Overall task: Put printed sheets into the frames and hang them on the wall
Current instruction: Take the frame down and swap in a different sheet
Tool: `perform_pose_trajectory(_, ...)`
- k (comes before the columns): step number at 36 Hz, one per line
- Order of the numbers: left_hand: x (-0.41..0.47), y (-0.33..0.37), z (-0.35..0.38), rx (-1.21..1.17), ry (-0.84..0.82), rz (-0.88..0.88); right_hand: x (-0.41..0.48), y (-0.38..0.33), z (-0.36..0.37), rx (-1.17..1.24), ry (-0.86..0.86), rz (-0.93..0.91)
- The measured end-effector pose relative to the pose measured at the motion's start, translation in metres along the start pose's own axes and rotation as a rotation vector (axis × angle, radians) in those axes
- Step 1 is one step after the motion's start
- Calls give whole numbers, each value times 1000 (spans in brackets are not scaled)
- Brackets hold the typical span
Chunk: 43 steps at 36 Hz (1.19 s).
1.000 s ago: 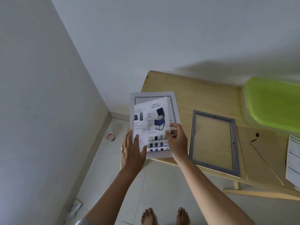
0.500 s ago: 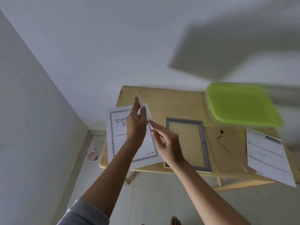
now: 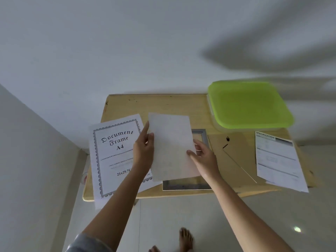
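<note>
Both my hands hold a printed sheet [image 3: 171, 142] blank side up over the grey frame [image 3: 187, 184], which it mostly hides. My left hand [image 3: 144, 150] grips the sheet's left edge and my right hand [image 3: 203, 157] pinches its right edge. The "Document Frame A4" insert sheet [image 3: 113, 155] lies flat on the left part of the wooden table [image 3: 163, 104], overhanging the front edge. To the right of the frame lies the brown backing board [image 3: 234, 157] with its black hook and stand.
A lime-green lidded plastic box [image 3: 249, 104] sits at the table's back right. A "Specification" sheet [image 3: 276, 159] lies at the right edge, overhanging. White walls stand behind and to the left. Tiled floor and my bare feet [image 3: 184, 239] are below.
The shoe-bag sheet was lifted off the insert sheet, turned over and carried right, over the grey frame. The camera view shifted right, bringing the whole table into view.
</note>
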State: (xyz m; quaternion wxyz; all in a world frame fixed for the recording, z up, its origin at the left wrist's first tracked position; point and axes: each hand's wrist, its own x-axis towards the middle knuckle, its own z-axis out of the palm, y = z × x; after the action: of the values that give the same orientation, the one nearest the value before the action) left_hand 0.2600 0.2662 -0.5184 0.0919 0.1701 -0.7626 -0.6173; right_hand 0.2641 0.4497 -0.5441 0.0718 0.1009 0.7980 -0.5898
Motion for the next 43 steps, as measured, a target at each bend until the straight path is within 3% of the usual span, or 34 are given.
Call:
perform_pose_trajectory(9,1,-49,36,355,-140,-72,-6,38,-26,-377,32,-17)
perform_pose_trajectory(20,10,-63,53,509,-174,-8,4,50,-27,-633,94,-110)
perform_pose_trajectory(23,8,-63,54,495,-174,-8,3,49,-26,-740,112,-220)
perform_pose_trajectory(28,-7,-67,48,463,-138,-23,-3,44,-8,-788,-136,-415)
perform_pose_trajectory(32,-21,-73,41,459,-167,5,-5,43,0,-890,-331,-411)
perform_pose_trajectory(43,-25,-77,38,462,-182,58,10,40,-15,-1013,-444,-419)
